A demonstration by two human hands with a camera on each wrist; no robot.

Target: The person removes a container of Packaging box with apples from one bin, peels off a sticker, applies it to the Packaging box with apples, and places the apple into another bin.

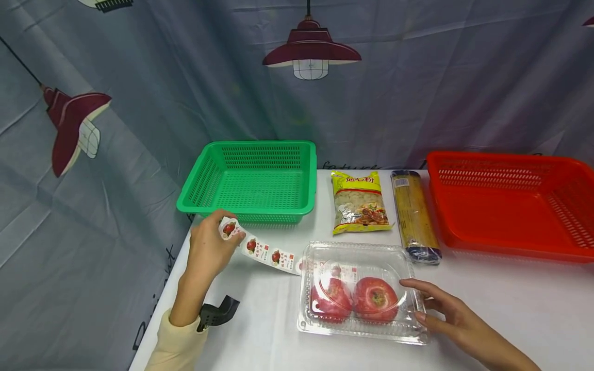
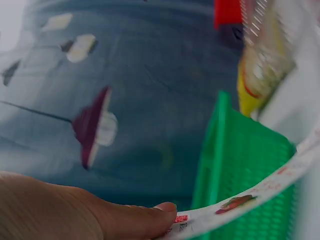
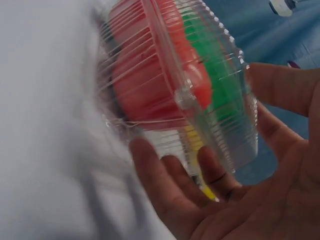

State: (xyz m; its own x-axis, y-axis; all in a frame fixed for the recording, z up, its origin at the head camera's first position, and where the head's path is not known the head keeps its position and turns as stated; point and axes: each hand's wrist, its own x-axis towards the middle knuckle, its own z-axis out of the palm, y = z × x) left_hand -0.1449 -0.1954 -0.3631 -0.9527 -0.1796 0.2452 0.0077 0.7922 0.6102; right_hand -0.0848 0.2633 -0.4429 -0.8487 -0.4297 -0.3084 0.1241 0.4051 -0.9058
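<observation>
My left hand (image 1: 211, 246) pinches the end of a white strip of stickers (image 1: 257, 250) printed with red fruit. From my thumb the strip slopes down rightward to the clear plastic clamshell box (image 1: 362, 330), where its far end meets the box's left side. Inside the closed box are two round red fruits (image 1: 375, 299), seen through the lid. A printed label (image 1: 341, 273) shows behind them. My right hand (image 1: 447, 314) rests against the box's right end with loosely bent, spread fingers; one fingertip is on the lid and the thumb lies by the side.
A green basket (image 1: 246, 210) stands at the back left and a red basket (image 1: 510, 252) at the back right. Between them lie a yellow pasta bag (image 1: 361, 203) and a long wrapped package (image 1: 415, 214). A grey curtain (image 1: 380, 113) hangs behind the white table (image 1: 260, 330).
</observation>
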